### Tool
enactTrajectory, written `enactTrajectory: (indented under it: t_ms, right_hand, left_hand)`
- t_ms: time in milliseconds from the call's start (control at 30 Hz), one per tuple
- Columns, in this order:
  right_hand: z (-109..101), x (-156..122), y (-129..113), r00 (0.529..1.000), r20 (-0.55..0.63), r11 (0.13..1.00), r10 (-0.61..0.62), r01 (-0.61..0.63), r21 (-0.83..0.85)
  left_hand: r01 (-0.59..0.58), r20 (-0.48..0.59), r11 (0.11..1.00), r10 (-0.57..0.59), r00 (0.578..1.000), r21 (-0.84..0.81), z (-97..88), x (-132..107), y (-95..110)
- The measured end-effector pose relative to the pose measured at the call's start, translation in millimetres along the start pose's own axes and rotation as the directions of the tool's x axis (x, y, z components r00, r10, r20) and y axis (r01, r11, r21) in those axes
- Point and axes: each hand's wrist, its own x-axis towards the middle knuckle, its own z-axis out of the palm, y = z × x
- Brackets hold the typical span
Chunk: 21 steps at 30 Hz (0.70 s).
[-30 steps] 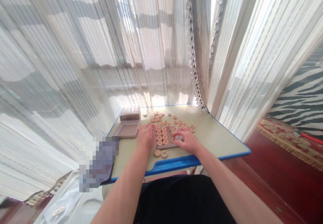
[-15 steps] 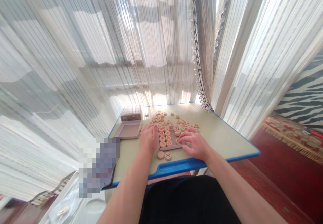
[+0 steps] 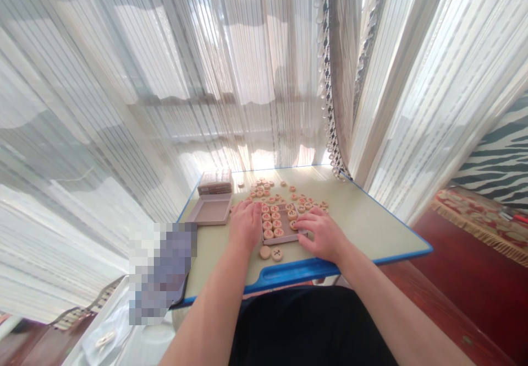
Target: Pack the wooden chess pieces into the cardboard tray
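A shallow grey tray (image 3: 284, 239) lies near the front of the small table (image 3: 363, 228), holding rows of round wooden game pieces (image 3: 272, 224) with red marks. My left hand (image 3: 244, 225) rests flat against the tray's left side, fingers stretched out. At the tray's right side, my right hand (image 3: 322, 234) has its fingers curled and their tips on a piece at the tray's edge. Two loose pieces (image 3: 271, 253) lie just in front of the tray. Several more pieces (image 3: 284, 192) are scattered behind it.
An empty grey box lid (image 3: 211, 210) sits to the left, with a stacked box (image 3: 215, 182) behind it. Sheer curtains hang close around the table's far and side edges. A blue trough (image 3: 289, 271) runs along the front edge. A red carpet lies at right.
My right hand has drawn back slightly along the tray's right side. The left hand stays against the tray. The view has shifted a little.
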Motion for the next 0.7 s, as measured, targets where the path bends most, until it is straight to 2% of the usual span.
enactTrajectory:
  t_ms: [300, 433, 700]
  right_hand:
    - [1.1, 1.2, -1.2, 1.0, -0.024, 1.0, -0.008, 0.008, -0.013]
    - [1.9, 0.6, 0.1, 0.997, -0.071, 0.999, -0.038, 0.036, -0.028]
    - [2.0, 1.2, -1.2, 0.998, -0.028, 0.998, -0.048, 0.047, -0.03]
  left_hand:
    - [0.0, -0.002, 1.0, 0.0, 1.0, -0.008, -0.4, 0.2, 0.1]
    - [0.021, 0.005, 0.999, -0.021, 1.0, -0.033, -1.2, 0.9, 0.6]
    - [0.098, -0.056, 0.967, -0.114, 0.992, -0.236, -2.1, 0.2, 0.3]
